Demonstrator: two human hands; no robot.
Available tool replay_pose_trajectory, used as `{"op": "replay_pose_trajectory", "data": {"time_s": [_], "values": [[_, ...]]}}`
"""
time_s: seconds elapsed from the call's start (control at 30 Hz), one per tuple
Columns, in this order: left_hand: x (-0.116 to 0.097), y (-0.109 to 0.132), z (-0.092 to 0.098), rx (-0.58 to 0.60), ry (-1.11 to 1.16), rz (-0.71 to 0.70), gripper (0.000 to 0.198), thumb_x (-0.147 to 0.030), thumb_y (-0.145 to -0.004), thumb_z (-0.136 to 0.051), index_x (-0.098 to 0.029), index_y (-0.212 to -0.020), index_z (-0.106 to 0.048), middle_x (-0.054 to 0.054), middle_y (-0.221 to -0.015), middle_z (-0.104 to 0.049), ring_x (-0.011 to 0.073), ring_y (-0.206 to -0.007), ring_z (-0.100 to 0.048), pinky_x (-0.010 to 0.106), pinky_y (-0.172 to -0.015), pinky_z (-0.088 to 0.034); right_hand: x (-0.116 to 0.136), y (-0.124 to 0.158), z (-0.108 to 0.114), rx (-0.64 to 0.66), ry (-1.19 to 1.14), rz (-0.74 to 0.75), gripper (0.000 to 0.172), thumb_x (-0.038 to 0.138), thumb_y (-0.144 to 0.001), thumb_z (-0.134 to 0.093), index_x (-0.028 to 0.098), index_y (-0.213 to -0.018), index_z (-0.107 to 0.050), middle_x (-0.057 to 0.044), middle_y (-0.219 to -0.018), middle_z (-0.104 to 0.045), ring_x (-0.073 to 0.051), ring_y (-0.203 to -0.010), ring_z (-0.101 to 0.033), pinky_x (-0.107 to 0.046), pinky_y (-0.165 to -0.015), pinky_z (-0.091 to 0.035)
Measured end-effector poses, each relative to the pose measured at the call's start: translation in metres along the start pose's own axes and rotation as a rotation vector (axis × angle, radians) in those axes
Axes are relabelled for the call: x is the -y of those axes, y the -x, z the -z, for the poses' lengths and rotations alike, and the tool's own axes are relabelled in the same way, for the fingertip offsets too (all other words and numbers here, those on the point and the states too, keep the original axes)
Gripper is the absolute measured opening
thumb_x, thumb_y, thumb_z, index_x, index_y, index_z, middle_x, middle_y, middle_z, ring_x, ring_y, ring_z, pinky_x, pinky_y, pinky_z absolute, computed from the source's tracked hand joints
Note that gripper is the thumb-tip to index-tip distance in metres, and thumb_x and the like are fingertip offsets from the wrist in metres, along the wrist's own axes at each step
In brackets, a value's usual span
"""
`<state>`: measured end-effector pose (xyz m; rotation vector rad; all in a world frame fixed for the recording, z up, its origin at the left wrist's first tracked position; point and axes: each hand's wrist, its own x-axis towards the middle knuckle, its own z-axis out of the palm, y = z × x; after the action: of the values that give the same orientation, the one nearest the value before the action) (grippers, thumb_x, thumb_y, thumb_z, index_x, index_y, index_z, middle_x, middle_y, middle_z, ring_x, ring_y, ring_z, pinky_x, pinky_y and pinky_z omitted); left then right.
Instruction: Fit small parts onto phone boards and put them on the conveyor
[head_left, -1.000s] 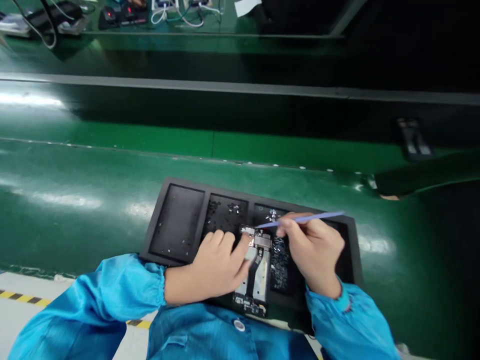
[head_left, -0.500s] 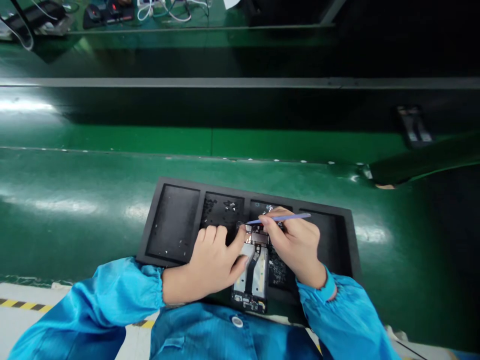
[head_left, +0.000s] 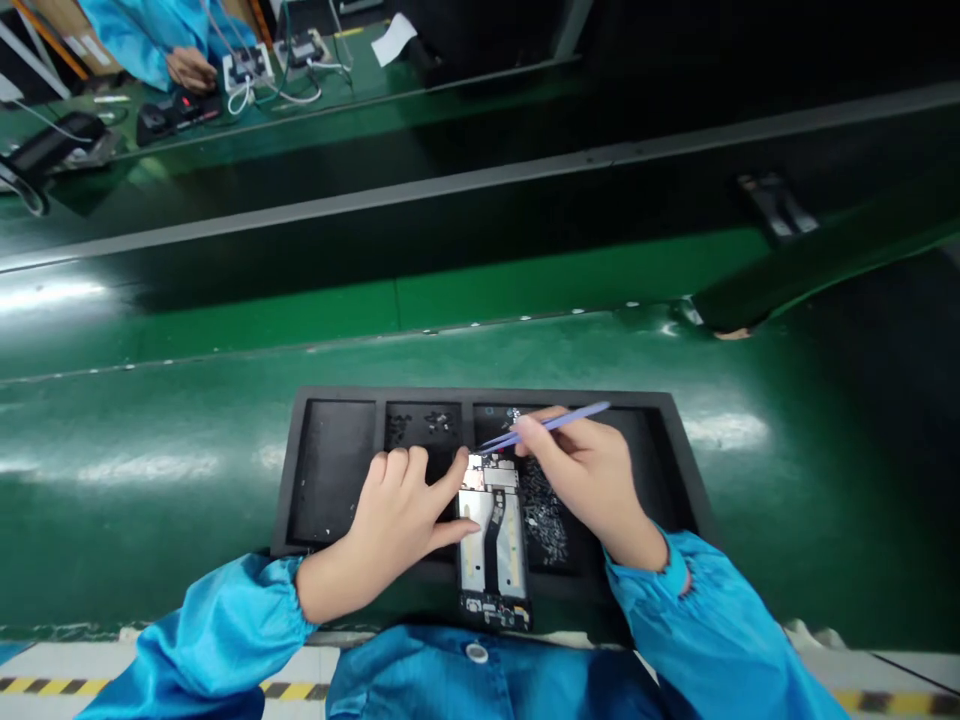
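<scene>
An opened smartphone (head_left: 493, 540), its back cover off, lies upright before me over the near edge of a black compartment tray (head_left: 289, 470). Its boards, silver plates and a dark ribbon cable are exposed. My left hand (head_left: 394, 520) is open beside it, index fingertip at the phone's upper left corner and thumb tip on its left edge; nothing is gripped. A pair of purple tweezers (head_left: 574, 416) is pinched in my right hand (head_left: 585, 470). The tweezers slant down to the left, with their dark tips at the phone's top edge; whether they grip anything is too small to tell.
Small dark and shiny parts (head_left: 546, 525) lie in the tray's compartments. Beyond the green mat (head_left: 187, 420), a raised grey edge (head_left: 322, 208) crosses the view. A co-worker's hands (head_left: 192, 70), cables and power sockets (head_left: 247, 68) are at the far upper left.
My view has tilted and shifted, bringing the co-worker's hands into sight. Both my hands stay at the phone's top end. My left thumb is straighter and the tweezers slant more steeply.
</scene>
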<state>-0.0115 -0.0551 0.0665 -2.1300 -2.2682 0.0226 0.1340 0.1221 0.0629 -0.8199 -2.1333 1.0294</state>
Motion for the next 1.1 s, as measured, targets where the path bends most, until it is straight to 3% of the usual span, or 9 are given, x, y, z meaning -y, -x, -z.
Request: {"op": "replay_pose_trajectory", "data": {"time_s": [0.1, 0.23, 0.37, 0.6, 0.83, 1.1], "values": [[0.011, -0.004, 0.003, 0.027, -0.003, -0.068, 0.094, -0.085, -0.077, -0.068, -0.025, -0.148, -0.054, 0.010, -0.095, -0.052, 0.0285, -0.084, -0.045, 0.037, -0.071, -0.036, -0.001, 0.001, 0.006, -0.096, -0.039, -0.104, 0.045, 0.048, -0.102, -0.058, 0.020, -0.068, -0.066, -0.001, -0.057, -0.066, -0.015, -0.049, -0.062, -0.026, -0.048, -0.049], [0.029, -0.010, 0.010, 0.056, 0.051, -0.176, 0.091, -0.086, -0.084, -0.056, -0.020, -0.148, -0.054, 0.008, -0.094, -0.052, 0.0256, -0.083, -0.046, 0.035, -0.071, -0.038, -0.002, 0.007, 0.012, -0.112, -0.086, -0.161, 0.040, 0.045, -0.098, -0.065, 0.020, -0.068, -0.070, -0.006, -0.080, -0.078, -0.020, -0.070, -0.073, -0.029, -0.060, -0.056], [0.037, -0.012, 0.011, 0.052, 0.094, -0.245, 0.084, -0.077, -0.096, -0.047, -0.010, -0.146, -0.053, 0.010, -0.099, -0.054, 0.0245, -0.087, -0.047, 0.036, -0.077, -0.042, 0.003, 0.023, 0.021, -0.120, -0.107, -0.173, 0.015, 0.035, -0.096, -0.070, 0.024, -0.096, -0.079, -0.004, -0.097, -0.079, -0.022, -0.086, -0.075, -0.031, -0.074, -0.059], [0.034, -0.016, 0.000, 0.015, 0.036, -0.269, 0.064, -0.067, -0.102, -0.045, -0.018, -0.141, -0.057, 0.009, -0.094, -0.054, 0.0245, -0.081, -0.046, 0.035, -0.070, -0.038, 0.011, 0.053, 0.039, -0.119, -0.042, -0.093, 0.012, 0.026, -0.098, -0.066, 0.026, -0.105, -0.076, -0.004, -0.098, -0.075, -0.021, -0.086, -0.073, -0.031, -0.073, -0.058], [0.025, -0.012, -0.004, -0.065, -0.003, -0.268, 0.055, -0.054, -0.105, -0.049, -0.011, -0.139, -0.057, 0.008, -0.089, -0.056, 0.0242, -0.082, -0.051, 0.035, -0.069, -0.039, 0.009, 0.073, 0.022, -0.062, -0.069, -0.031, 0.026, 0.020, -0.104, -0.056, 0.024, -0.127, -0.067, -0.005, -0.108, -0.077, -0.020, -0.097, -0.076, -0.031, -0.087, -0.062], [0.024, -0.009, -0.011, -0.128, 0.038, -0.270, 0.045, -0.047, -0.107, -0.046, -0.013, -0.132, -0.062, 0.007, -0.087, -0.057, 0.0229, -0.080, -0.052, 0.035, -0.068, -0.040, 0.008, 0.093, 0.024, -0.074, 0.177, 0.149, 0.024, 0.021, -0.103, -0.058, 0.021, -0.126, -0.064, -0.009, -0.112, -0.076, -0.026, -0.106, -0.073, -0.041, -0.091, -0.062]]}}
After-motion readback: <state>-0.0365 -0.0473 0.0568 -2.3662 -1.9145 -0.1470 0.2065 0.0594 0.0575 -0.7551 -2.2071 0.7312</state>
